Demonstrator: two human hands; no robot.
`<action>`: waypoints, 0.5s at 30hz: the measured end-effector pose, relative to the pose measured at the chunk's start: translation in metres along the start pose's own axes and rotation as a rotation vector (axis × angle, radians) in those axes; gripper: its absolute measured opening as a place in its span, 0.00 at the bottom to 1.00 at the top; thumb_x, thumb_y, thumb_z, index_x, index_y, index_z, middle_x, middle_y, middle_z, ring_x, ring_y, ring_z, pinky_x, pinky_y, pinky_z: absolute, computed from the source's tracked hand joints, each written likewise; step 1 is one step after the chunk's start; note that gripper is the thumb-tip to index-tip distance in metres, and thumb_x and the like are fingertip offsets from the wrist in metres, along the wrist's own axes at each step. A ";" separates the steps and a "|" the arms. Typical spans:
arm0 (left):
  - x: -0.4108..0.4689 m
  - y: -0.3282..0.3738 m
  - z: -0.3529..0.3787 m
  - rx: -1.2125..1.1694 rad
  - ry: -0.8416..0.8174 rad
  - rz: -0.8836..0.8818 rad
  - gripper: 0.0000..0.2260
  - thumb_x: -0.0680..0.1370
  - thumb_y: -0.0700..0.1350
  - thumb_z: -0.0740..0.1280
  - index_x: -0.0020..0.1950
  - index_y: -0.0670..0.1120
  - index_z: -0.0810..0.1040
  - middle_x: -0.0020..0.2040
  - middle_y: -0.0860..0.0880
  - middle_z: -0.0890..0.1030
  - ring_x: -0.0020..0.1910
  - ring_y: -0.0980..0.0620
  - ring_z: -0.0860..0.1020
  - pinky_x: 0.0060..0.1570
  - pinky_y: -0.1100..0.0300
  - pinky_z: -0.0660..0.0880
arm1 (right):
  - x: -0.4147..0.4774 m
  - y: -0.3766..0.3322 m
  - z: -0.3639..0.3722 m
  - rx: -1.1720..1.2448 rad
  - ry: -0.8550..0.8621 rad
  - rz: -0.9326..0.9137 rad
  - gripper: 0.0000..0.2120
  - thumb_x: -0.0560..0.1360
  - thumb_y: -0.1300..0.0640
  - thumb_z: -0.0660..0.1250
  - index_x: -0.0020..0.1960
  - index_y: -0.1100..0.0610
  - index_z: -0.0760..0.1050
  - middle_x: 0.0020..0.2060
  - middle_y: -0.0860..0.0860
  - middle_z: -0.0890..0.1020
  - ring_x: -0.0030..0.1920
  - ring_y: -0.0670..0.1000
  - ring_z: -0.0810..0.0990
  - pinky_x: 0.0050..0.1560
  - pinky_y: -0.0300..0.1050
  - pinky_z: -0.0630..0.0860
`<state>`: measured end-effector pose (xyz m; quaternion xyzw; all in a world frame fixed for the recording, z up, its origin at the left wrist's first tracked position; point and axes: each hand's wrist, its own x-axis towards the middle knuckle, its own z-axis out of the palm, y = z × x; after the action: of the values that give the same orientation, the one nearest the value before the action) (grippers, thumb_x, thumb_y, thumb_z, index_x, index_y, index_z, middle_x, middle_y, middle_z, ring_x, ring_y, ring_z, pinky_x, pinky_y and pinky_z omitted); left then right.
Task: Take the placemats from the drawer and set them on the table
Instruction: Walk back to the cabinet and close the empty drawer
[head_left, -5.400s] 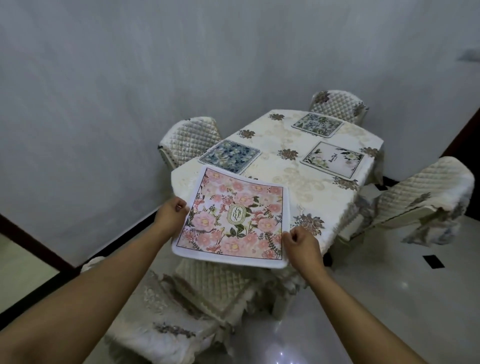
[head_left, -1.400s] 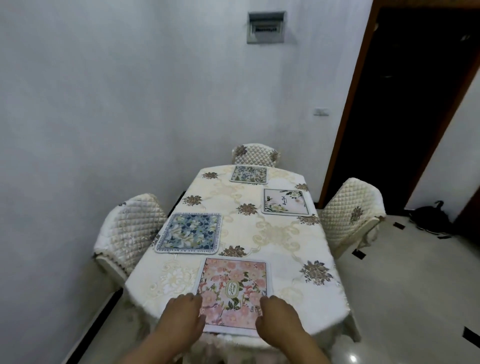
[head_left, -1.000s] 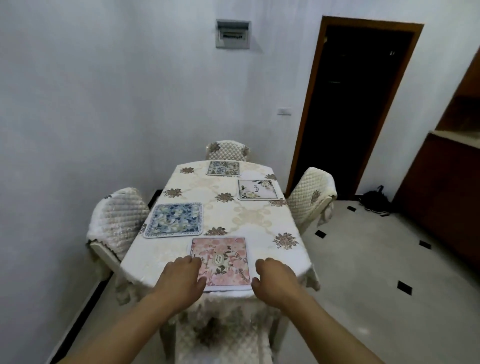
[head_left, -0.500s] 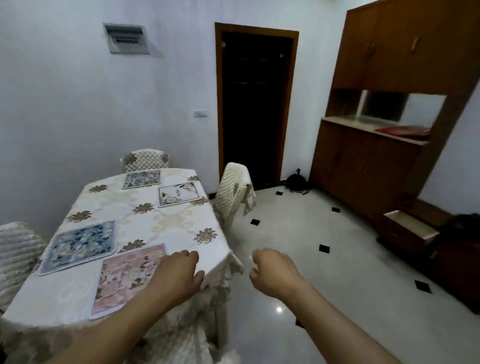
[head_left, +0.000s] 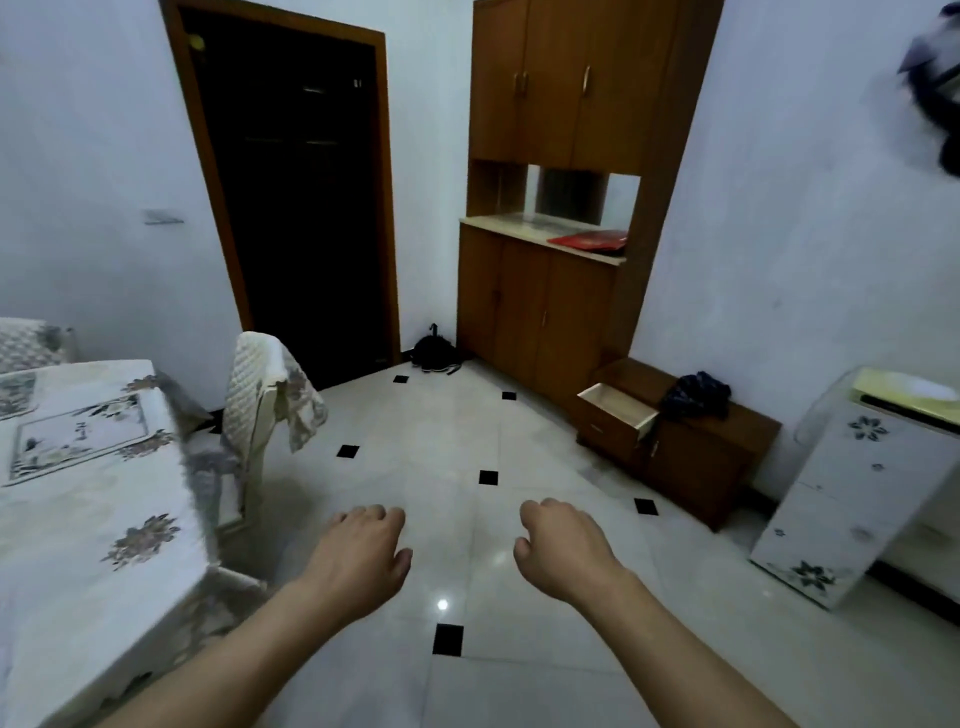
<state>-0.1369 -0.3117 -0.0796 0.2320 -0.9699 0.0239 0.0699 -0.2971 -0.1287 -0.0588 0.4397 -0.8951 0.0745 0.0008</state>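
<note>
Head view shows the left hand (head_left: 363, 558) and right hand (head_left: 563, 551) empty, fingers loosely curled, above the floor (head_left: 467, 441), a placemat (head_left: 78, 436) lying on the table (head_left: 62, 512) at left; the step seems a walk toward the open drawer (head_left: 618, 410), which next calls for checking it for more placemats.

A home dining room: cloth-covered table (head_left: 78, 519), quilted chair (head_left: 260, 384), wooden cupboard (head_left: 545, 291) (doors shut), tiled floor (head_left: 441, 441)
</note>
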 end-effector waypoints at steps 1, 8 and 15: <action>0.016 0.006 0.004 0.001 -0.006 0.018 0.13 0.78 0.56 0.58 0.54 0.49 0.70 0.52 0.48 0.77 0.54 0.45 0.75 0.53 0.52 0.67 | 0.007 0.013 0.002 0.003 0.007 0.022 0.06 0.76 0.53 0.59 0.43 0.55 0.68 0.39 0.50 0.70 0.39 0.54 0.69 0.39 0.46 0.64; 0.146 0.019 0.041 0.008 -0.012 0.123 0.14 0.77 0.57 0.59 0.54 0.49 0.72 0.52 0.49 0.78 0.53 0.47 0.76 0.53 0.53 0.68 | 0.084 0.082 0.012 0.004 -0.007 0.145 0.06 0.76 0.52 0.58 0.45 0.54 0.69 0.40 0.51 0.70 0.41 0.54 0.70 0.42 0.47 0.65; 0.314 0.021 0.054 -0.005 -0.015 0.247 0.13 0.77 0.57 0.59 0.54 0.49 0.72 0.52 0.48 0.78 0.53 0.46 0.76 0.55 0.52 0.68 | 0.210 0.143 0.012 0.027 0.023 0.321 0.07 0.75 0.50 0.60 0.46 0.54 0.72 0.42 0.53 0.78 0.43 0.55 0.77 0.41 0.49 0.74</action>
<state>-0.4308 -0.4373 -0.0875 0.1109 -0.9916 0.0280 0.0598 -0.5377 -0.2088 -0.0752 0.2899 -0.9527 0.0907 -0.0066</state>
